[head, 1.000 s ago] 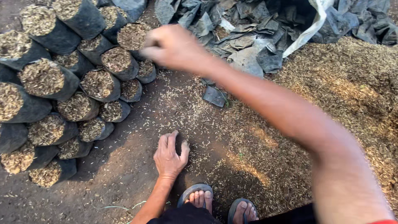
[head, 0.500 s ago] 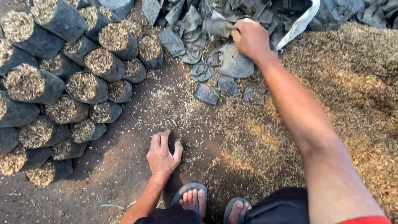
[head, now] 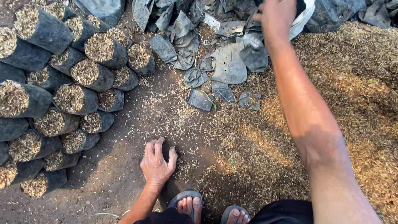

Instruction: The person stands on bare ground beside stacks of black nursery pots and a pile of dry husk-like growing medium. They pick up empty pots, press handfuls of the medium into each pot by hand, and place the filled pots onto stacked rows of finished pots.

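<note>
Our right hand reaches far forward over the heap of empty flat black plastic bags; we cannot tell if its grip holds one. Our left hand lies flat on the dark soil ground, fingers spread, holding nothing. To the left are stacked black plastic bags filled with pale husk. To the right spreads a loose pile of dry husk.
</note>
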Tool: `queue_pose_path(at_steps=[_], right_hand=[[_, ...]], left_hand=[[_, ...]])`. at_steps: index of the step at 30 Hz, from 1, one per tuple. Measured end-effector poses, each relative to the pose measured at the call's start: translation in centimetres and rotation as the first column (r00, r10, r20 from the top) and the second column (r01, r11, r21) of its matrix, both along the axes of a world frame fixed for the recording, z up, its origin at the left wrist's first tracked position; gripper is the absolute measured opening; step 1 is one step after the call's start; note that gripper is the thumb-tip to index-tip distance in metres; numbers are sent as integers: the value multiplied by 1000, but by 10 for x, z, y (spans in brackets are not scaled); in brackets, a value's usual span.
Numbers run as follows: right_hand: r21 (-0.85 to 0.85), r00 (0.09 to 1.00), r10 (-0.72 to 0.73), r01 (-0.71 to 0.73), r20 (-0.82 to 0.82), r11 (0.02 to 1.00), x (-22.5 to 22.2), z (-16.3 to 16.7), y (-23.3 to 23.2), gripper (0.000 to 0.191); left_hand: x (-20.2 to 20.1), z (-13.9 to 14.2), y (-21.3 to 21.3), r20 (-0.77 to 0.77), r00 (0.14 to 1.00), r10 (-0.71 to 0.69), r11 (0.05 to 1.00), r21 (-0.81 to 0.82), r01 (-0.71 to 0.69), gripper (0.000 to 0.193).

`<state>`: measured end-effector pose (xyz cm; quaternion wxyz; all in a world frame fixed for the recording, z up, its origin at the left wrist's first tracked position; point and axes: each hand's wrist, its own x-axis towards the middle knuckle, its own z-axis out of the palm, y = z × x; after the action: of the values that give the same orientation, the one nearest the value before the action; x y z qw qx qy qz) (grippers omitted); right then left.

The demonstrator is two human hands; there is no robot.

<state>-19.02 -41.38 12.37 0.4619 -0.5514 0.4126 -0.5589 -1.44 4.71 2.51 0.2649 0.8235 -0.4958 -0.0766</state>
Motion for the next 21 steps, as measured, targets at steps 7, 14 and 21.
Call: queue_pose_path(at_steps=[7, 14, 21], right_hand=[[-737, 403, -620, -439, -673, 515, 6, -29, 39, 17], [71, 844, 318, -320, -432, 945, -15, 5, 20, 17], [339, 857, 500, -437, -126, 833, -58, 71, 119, 18]], left_hand=[[-1, -5, 2, 3, 1000, -15, 1000, 0, 15, 47], [-1, 4, 1, -17, 1000, -10, 997, -70, 9, 43], [7, 90, -83, -413, 909, -62, 996, 35, 84, 54]])
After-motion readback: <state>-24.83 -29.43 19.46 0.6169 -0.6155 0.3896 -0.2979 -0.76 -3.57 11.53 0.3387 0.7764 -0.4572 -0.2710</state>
